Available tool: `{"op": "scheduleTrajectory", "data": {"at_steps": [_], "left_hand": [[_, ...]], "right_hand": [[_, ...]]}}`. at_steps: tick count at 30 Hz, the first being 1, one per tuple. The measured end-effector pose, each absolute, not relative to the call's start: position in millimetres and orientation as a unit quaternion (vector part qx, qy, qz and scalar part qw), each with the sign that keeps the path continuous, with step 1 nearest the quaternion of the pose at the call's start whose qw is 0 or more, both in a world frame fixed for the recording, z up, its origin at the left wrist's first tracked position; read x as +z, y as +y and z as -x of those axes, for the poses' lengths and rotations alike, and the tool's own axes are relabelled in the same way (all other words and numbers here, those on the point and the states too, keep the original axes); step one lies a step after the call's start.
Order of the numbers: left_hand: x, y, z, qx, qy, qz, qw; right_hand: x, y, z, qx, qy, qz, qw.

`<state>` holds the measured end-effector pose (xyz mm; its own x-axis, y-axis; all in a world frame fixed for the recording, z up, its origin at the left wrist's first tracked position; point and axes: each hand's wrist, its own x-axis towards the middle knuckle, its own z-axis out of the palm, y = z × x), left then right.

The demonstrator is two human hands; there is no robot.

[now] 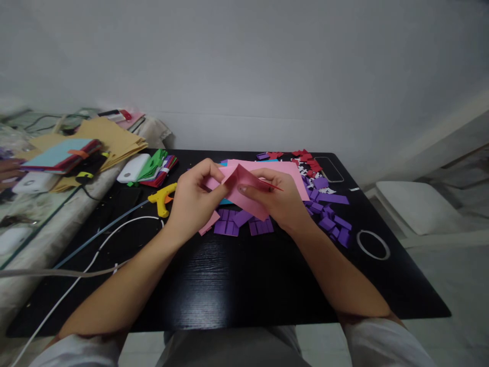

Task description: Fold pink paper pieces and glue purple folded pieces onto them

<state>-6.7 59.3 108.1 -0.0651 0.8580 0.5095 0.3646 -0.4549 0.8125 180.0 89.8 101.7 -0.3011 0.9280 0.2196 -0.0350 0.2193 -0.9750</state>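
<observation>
A pink sheet of paper [244, 184], bent along a crease into a peak, is held up between my two hands over the table. My left hand [196, 196] pinches its left side between thumb and fingers. On the right part, my right hand [280, 199] presses with the thumb, fingers behind it. A thin red pointed thing [273, 185] sticks out by the right fingers; I cannot tell what it is. Below the hands lie purple folded paper pieces [227, 224] and a pink strip [209, 223]. Behind are a larger pink sheet [300, 176] and blue paper [225, 202].
On the black table [229, 285], a yellow glue gun [163, 199] with cords lies left. Purple pieces [328, 219], red scraps [307, 158] and a white ring [373, 244] are right. Paper bundles [155, 171] and brown envelopes [107, 140] stand left; another person's hand [9, 171] shows at the edge.
</observation>
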Motion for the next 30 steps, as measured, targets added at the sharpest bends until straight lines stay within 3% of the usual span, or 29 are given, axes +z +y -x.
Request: {"op": "scheduleTrajectory", "data": {"at_steps": [30], "left_hand": [[103.6, 59.7, 4.0, 0.555, 0.467, -0.617, 0.305]], "right_hand": [[93.5, 91.2, -173.8, 0.497, -0.595, 0.373, 0.510]]}}
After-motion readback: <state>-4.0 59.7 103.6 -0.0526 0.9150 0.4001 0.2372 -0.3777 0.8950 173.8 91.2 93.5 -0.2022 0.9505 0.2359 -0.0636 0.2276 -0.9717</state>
